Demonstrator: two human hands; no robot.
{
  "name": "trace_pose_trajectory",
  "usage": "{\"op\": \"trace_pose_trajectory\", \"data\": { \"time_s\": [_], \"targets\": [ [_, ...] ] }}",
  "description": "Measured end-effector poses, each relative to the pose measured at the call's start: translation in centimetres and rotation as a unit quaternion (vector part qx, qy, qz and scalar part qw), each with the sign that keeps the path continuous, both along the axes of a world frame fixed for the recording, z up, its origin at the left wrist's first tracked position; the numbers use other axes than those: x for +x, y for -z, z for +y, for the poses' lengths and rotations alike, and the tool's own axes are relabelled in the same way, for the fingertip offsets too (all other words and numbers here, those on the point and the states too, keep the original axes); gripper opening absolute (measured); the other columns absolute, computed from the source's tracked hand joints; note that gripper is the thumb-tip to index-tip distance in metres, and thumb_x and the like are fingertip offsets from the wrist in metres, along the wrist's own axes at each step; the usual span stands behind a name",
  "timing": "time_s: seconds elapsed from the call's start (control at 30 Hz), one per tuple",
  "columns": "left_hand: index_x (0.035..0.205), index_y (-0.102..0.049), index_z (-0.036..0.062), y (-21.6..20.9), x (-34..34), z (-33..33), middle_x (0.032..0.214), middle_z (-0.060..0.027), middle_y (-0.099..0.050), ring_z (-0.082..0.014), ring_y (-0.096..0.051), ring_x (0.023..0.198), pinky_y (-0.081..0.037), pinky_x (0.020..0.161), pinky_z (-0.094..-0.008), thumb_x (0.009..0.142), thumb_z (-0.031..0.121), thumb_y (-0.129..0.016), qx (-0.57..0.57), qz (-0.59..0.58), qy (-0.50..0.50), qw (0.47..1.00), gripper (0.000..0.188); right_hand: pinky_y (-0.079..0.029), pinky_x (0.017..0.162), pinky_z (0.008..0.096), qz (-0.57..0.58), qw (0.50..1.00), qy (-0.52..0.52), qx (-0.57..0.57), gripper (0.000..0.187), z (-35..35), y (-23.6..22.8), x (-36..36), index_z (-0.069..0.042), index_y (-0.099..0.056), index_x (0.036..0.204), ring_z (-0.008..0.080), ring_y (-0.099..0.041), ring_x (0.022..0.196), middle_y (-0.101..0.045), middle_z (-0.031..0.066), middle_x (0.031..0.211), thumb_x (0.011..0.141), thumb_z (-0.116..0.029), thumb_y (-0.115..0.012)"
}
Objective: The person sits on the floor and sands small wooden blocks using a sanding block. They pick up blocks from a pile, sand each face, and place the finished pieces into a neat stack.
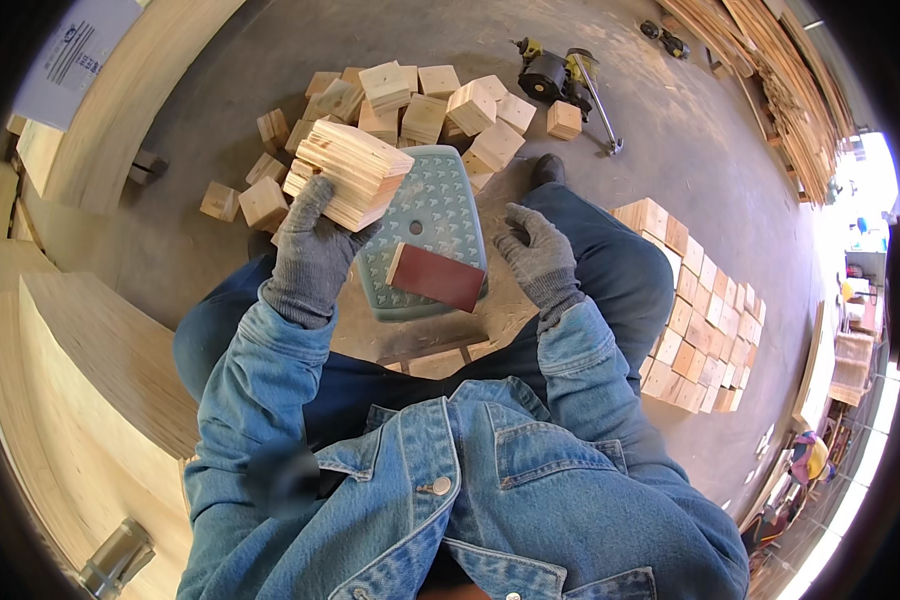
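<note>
In my gloved left hand (308, 245) is a pale wooden block (355, 172) with layered grain, tilted above the left far part of a grey-green plastic step stool (438, 180). The thumb and fingers grip the block's near side. On the stool's near end lies a flat rectangular sanding block (438, 278), its upper face dark red and its left edge pale wood. My right hand (542, 258), in a matching grey glove, hovers to the right of the stool with loosely bent, parted fingers and holds nothing.
Beyond the stool, loose wooden blocks (425, 118) lie heaped on the concrete floor. More blocks (698, 315) stand in neat rows at the right. A yellow-and-black power tool (545, 75) rests far off. Large timber beams (110, 350) line the left; planks (770, 90) are stacked far right.
</note>
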State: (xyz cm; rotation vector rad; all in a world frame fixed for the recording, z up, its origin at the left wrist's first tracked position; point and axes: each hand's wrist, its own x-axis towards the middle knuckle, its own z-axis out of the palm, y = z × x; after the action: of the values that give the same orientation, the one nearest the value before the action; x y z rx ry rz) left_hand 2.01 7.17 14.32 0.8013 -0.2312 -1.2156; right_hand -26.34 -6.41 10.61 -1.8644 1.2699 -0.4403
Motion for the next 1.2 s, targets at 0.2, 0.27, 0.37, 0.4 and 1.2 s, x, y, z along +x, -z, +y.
{"op": "trace_pose_trajectory", "data": {
  "time_s": [0.2,0.27,0.37,0.4,1.2],
  "targets": [
    [0.152,-0.043,0.0034,-0.1,-0.4,0.1,0.143,-0.0189,-0.056,-0.0309,-0.059,0.132,-0.051,0.111,-0.0458,0.098,0.034,-0.072,0.022,-0.027,0.014,0.999,0.069,-0.054,0.103,0.0341,-0.058,0.995,-0.023,0.074,0.061,0.1,0.2,0.0,-0.002,-0.053,0.148,0.0216,-0.066,0.120,-0.067,0.0145,0.133,0.094,-0.014,-0.079],
    [0.150,-0.046,0.0014,-0.2,-0.6,0.1,0.140,-0.0171,-0.059,-0.0286,-0.060,0.129,-0.051,0.111,-0.0426,0.096,0.030,-0.075,0.025,-0.044,0.025,0.998,0.068,-0.052,0.105,0.0349,-0.142,0.979,-0.039,0.138,0.072,0.2,0.6,-0.1,-0.004,-0.045,0.154,0.0227,-0.062,0.127,-0.060,0.0149,0.143,0.093,-0.016,-0.081],
    [0.148,-0.049,-0.0009,-0.5,-0.8,0.0,0.134,-0.0144,-0.063,-0.0256,-0.062,0.124,-0.051,0.108,-0.0386,0.089,0.025,-0.081,0.013,-0.086,0.062,0.994,0.072,-0.051,0.108,0.0379,-0.238,0.945,-0.075,0.210,0.094,0.3,0.9,-0.1,-0.006,-0.032,0.162,0.0260,-0.057,0.133,-0.051,0.0159,0.154,0.088,-0.027,-0.086],
    [0.149,-0.049,-0.0013,-0.5,-1.0,0.0,0.133,-0.0141,-0.064,-0.0255,-0.062,0.124,-0.050,0.108,-0.0383,0.087,0.026,-0.083,0.007,-0.105,0.085,0.991,0.076,-0.051,0.108,0.0393,-0.233,0.947,-0.091,0.201,0.103,0.4,1.0,-0.1,-0.007,-0.029,0.164,0.0276,-0.057,0.132,-0.050,0.0166,0.155,0.085,-0.033,-0.089],
    [0.146,-0.052,-0.0023,0.7,-2.5,-0.7,0.130,-0.0168,-0.066,-0.0249,-0.069,0.115,-0.057,0.101,-0.0403,0.094,0.049,-0.074,0.118,-0.206,0.296,0.925,0.077,-0.049,0.109,0.0390,-0.306,0.881,-0.109,0.345,0.098,2.1,0.9,1.7,0.003,-0.031,0.160,0.0346,-0.059,0.129,-0.058,0.0259,0.144,0.090,-0.045,-0.081]
  ]
}}
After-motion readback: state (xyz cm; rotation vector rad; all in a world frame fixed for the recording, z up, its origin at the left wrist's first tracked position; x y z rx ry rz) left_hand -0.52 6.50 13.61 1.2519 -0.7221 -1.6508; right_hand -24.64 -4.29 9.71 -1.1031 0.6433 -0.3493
